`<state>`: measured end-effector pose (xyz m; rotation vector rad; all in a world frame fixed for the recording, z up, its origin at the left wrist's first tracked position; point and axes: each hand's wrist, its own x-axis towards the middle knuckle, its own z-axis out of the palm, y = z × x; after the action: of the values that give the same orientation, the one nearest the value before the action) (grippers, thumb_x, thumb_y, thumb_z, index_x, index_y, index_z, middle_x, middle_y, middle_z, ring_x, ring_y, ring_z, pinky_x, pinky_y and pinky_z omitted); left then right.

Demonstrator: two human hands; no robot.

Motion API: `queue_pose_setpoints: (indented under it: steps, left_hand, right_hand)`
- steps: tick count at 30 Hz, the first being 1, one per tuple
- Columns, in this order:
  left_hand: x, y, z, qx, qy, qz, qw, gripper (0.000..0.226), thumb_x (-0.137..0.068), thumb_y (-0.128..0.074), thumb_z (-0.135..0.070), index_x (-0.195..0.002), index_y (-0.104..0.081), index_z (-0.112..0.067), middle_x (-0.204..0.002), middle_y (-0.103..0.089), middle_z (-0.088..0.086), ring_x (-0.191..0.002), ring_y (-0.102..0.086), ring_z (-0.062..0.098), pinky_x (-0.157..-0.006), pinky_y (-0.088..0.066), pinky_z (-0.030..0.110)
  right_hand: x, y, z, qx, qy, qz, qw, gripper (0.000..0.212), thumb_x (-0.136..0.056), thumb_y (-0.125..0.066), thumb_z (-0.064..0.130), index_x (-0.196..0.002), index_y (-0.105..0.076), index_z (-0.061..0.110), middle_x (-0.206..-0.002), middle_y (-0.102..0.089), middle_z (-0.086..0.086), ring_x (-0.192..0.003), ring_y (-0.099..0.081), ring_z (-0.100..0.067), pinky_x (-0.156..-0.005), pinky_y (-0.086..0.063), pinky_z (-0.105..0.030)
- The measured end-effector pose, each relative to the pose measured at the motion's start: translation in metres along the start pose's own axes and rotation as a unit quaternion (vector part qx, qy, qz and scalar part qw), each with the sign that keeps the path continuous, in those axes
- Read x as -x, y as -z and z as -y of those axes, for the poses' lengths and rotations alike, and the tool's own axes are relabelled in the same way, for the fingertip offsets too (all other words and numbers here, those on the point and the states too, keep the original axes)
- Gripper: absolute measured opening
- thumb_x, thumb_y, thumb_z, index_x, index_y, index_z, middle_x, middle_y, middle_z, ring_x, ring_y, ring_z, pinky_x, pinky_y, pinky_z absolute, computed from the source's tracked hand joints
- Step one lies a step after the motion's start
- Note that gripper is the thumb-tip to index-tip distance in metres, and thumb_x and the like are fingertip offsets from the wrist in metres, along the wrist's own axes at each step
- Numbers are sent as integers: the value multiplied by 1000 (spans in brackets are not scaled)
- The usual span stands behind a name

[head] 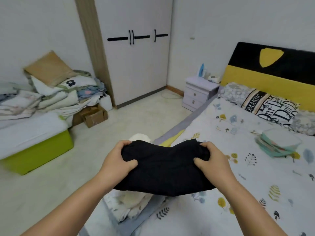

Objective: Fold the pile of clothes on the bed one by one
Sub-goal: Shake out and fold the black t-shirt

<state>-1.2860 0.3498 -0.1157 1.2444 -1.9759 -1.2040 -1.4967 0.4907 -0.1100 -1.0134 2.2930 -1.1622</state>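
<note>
A black garment [164, 169] hangs in the air over the bed's near left corner, folded into a thick band. My left hand [117, 160] grips its left end and my right hand [212, 161] grips its right end, thumbs on top. Under it lies a white garment [134, 201] on the bed edge, partly hidden by the black one. A small stack of folded clothes, teal and white [279, 144], rests on the bed [221, 210] to the right.
Pillows [265, 106] lie by the yellow and black headboard [272, 70]. A nightstand [198, 92] stands left of the bed, a white wardrobe [136, 65] behind. At far left a green-based bed [37, 155] holds piled bedding [51, 92], with a cardboard box [94, 116] beside it.
</note>
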Motion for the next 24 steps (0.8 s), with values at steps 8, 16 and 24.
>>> queue_pose_setpoints:
  steps: [8, 16, 24]
  left_hand:
    - [-23, 41, 49, 46, 82, -117, 989, 47, -74, -66, -3, -111, -48, -25, -98, -60, -5, -93, -59, 18, -75, -46, 28]
    - [-44, 12, 83, 104, 143, -205, 963, 53, -78, -65, -4, -125, -45, -18, -112, -56, -1, -99, -53, 15, -82, -39, 24]
    - [-56, -19, 121, 75, 231, -171, 955, 60, -83, -67, -20, -134, -37, -14, -124, -48, 7, -103, -47, 17, -90, -41, 28]
  right_hand:
    - [-78, -75, 48, 35, 65, 105, 992, 27, -81, -61, 7, -100, -54, 24, -86, -57, 10, -85, -54, -13, -66, -42, -24]
    - [-146, -128, 43, 53, 89, 154, 983, 29, -79, -63, 2, -103, -56, 17, -88, -57, 1, -85, -54, -19, -68, -41, -26]
    - [-180, -183, -10, 85, 8, 192, 978, 45, -87, -62, 18, -130, -49, 13, -118, -56, -6, -107, -52, -22, -88, -39, -26]
